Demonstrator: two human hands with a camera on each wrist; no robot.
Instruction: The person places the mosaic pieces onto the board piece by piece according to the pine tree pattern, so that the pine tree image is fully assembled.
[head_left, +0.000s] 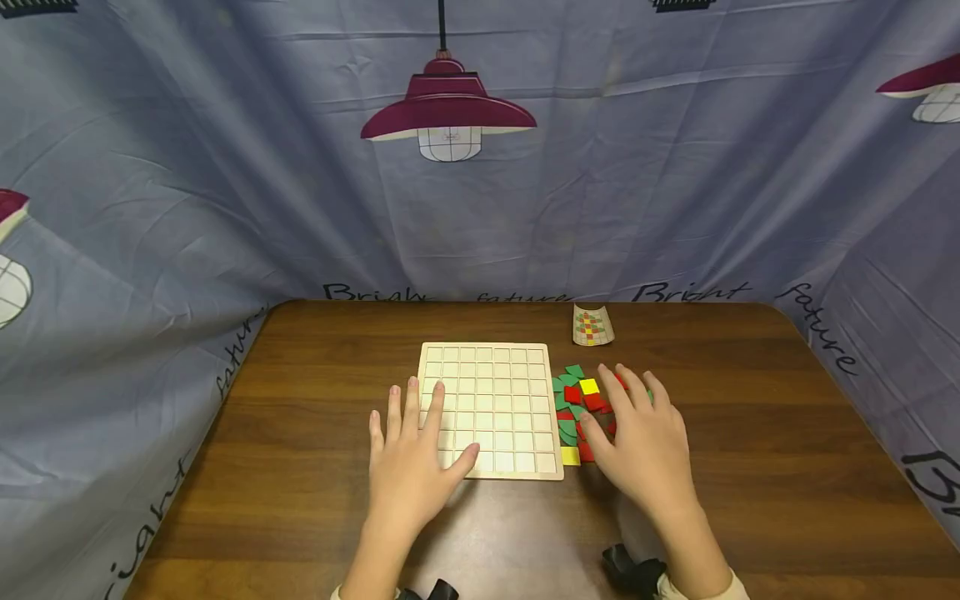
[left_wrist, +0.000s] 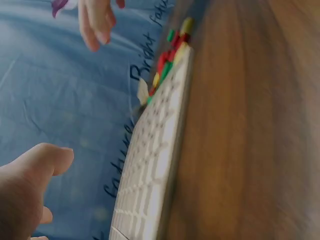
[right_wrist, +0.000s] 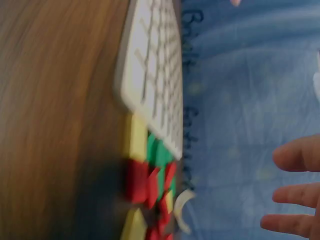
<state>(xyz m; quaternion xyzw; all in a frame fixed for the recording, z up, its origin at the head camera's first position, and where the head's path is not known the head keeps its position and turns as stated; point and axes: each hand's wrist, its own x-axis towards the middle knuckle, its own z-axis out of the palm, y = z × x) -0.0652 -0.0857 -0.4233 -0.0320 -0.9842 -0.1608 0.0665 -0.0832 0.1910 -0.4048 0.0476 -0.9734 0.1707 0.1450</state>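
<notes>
The gridded board [head_left: 494, 412] lay unfilled on the table [head_left: 780, 433], coloured tiles [head_left: 573, 394] heaped just beside its right edge and a patterned card [head_left: 592, 326] beyond them. The left hand [head_left: 411, 471] hovered over the board's left side, the right hand [head_left: 643, 450] over the tiles, fingers of both spread, gripping nothing. Laying out seemed unstarted; the next move likely called for pinching up one tile.

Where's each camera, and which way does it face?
Head: worn there, facing forward and down at the board; left hand and right hand show.
Left wrist: worn there, facing past the board toward the curtain; left thumb and right hand show.
Right wrist: worn there, facing past the pieces toward the curtain; right fingers show.
Both wrist views share board and pieces.
</notes>
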